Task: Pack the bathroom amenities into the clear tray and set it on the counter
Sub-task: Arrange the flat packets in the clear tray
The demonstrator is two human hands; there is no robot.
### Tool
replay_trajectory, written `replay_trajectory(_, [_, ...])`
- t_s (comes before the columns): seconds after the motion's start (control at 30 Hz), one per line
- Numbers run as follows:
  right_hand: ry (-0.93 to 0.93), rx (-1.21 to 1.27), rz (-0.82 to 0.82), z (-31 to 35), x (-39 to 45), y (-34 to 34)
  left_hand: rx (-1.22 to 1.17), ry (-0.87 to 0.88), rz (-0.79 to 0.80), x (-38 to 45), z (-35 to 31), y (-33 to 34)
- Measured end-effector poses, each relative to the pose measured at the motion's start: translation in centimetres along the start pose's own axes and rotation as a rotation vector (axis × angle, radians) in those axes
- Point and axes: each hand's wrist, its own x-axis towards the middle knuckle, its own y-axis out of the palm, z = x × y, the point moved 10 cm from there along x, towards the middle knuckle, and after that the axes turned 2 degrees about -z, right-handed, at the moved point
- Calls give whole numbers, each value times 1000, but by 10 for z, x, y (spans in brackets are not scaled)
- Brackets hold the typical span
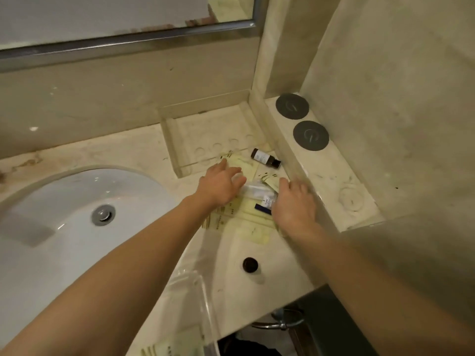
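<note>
Forearms: both bare, closest to the lens, reaching up over the beige marble counter (144, 150).
White oval sink (64, 201): left of the pale yellow amenity packets (248, 222).
Clear acrylic tray (205, 129): just behind the packets, against the wall, looks empty.
Left hand (218, 186): fingers spread wide, flat on the packets' left side, gripping nothing.
Right hand (295, 201): open, palm down on their right side.
Small brown bottle with white label (264, 158): lying on its side just behind the packets.
Dark round cap (250, 265): in front of them.
</note>
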Motion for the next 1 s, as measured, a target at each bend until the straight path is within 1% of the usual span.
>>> replay_trajectory(0.13, [-39,36,-88,3,7,-4,133,-72,9,12,-1,6])
replay_trajectory(0.27, [-54,168,-141,8,11,-13,114,-159,-67,19,5,2])
replay_trajectory(0.37, [21,274,-177,2,15,-15,124,-172,-130,20,4,-4])
replay_trajectory(0.47, [145,435,-208,-6,18,-15,101,-150,-212,14,6,-7])
replay_trajectory(0.63, [256,650,-43,-12,22,-2,65,-167,-318,3,13,-14])
replay_trajectory(0.77, [317,707,57,-17,20,11,-39,-237,-285,2,19,-12])
replay_trajectory(0.87, [332,749,97,-17,18,17,-82,-249,-264,5,14,-10])
replay_trajectory(1.0, [324,736,103,-18,16,17,-331,-344,-226,7,18,-3])
